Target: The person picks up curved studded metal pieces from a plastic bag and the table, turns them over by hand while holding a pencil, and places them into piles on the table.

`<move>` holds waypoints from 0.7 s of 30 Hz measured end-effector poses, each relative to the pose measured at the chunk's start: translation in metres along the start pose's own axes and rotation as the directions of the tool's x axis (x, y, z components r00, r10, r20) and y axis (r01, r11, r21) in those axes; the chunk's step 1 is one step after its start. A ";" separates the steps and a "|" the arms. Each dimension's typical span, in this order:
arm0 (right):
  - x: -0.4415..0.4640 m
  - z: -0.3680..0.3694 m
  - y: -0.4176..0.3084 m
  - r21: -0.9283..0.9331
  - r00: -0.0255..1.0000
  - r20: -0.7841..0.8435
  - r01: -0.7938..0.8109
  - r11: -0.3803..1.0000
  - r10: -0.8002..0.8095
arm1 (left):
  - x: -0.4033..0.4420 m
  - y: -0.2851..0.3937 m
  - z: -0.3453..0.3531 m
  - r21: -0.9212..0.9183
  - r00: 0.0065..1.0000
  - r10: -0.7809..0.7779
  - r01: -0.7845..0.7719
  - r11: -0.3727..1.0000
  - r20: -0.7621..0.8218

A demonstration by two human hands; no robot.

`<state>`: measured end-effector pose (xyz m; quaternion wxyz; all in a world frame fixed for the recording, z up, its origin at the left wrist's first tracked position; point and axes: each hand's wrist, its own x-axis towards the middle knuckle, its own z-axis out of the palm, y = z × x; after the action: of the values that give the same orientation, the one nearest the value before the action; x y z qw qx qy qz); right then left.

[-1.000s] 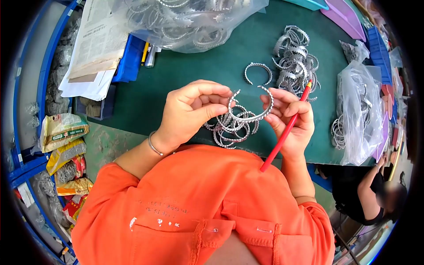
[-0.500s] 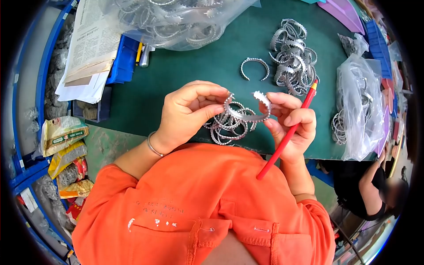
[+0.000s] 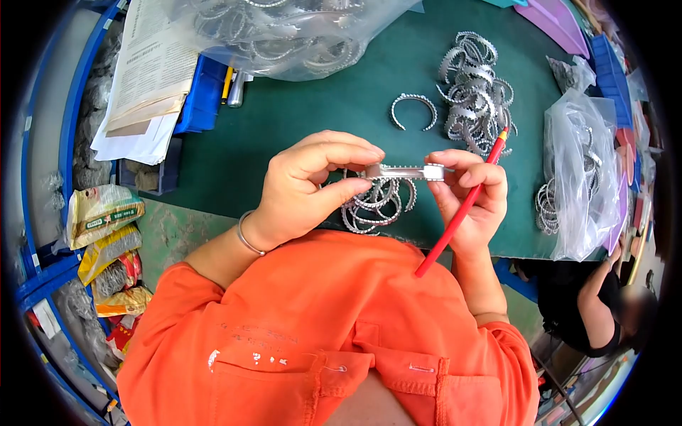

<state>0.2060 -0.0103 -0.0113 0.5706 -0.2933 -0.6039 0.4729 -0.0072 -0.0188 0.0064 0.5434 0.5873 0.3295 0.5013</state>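
My left hand (image 3: 302,184) pinches one end of a silvery cuff bracelet (image 3: 405,172) with beaded edges between thumb and fingers. At the other end, the thumb and fingertips of my right hand (image 3: 477,213) grip it too. The cuff is turned edge-on, its smooth band facing me. A red pencil (image 3: 460,220) slants through the fingers of my right hand, its tip pointing up and away. Just below the cuff lies a small heap of similar cuffs (image 3: 375,213), partly hidden by my left hand. Farther off, a single open cuff (image 3: 413,96) rests on the green table (image 3: 298,106).
A larger pile of cuffs (image 3: 472,103) lies back right. A clear plastic bag (image 3: 305,64) full of cuffs stands at the back; another bag (image 3: 579,170) lies at right. Papers (image 3: 145,78) and a blue bin (image 3: 197,99) are at left. A person (image 3: 579,298) sits at lower right.
Both hands have rotated the cuff from showing its open curve to lying edge-on and level. The pencil has shifted slightly with my right hand.
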 end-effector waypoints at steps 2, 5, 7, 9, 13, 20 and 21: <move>-0.002 0.000 0.004 0.098 0.997 -0.025 -0.064 0.993 0.066 | 0.003 0.000 -0.001 0.035 0.998 0.051 -0.051 0.998 0.023; -0.003 0.000 0.007 0.196 0.987 -0.052 -0.140 0.971 0.153 | 0.007 0.004 0.001 0.078 0.993 0.092 -0.097 0.992 0.074; -0.003 0.001 0.006 0.201 0.993 -0.055 -0.092 0.975 0.106 | 0.008 0.007 0.004 0.029 0.997 0.044 -0.046 0.999 0.065; -0.002 0.001 0.004 0.218 0.995 -0.069 -0.062 0.974 0.078 | 0.008 0.004 0.003 0.021 0.998 0.024 -0.026 0.999 0.058; -0.002 0.001 0.001 0.207 0.998 -0.063 -0.002 0.978 0.016 | 0.007 -0.004 0.008 -0.051 0.998 0.008 -0.011 0.999 -0.061; 0.011 0.002 -0.008 -0.152 0.991 -0.124 0.040 0.988 -0.059 | 0.028 0.022 -0.003 0.219 0.920 0.276 -0.340 0.915 0.278; 0.014 0.002 -0.009 -0.113 0.977 -0.200 0.046 0.992 -0.068 | 0.037 0.036 -0.007 0.274 0.892 0.387 -0.442 0.854 0.232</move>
<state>0.2028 -0.0017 0.0024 0.6259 -0.3532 -0.5753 0.3905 -0.0092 0.0107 0.0491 0.3458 0.7648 0.2244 0.4951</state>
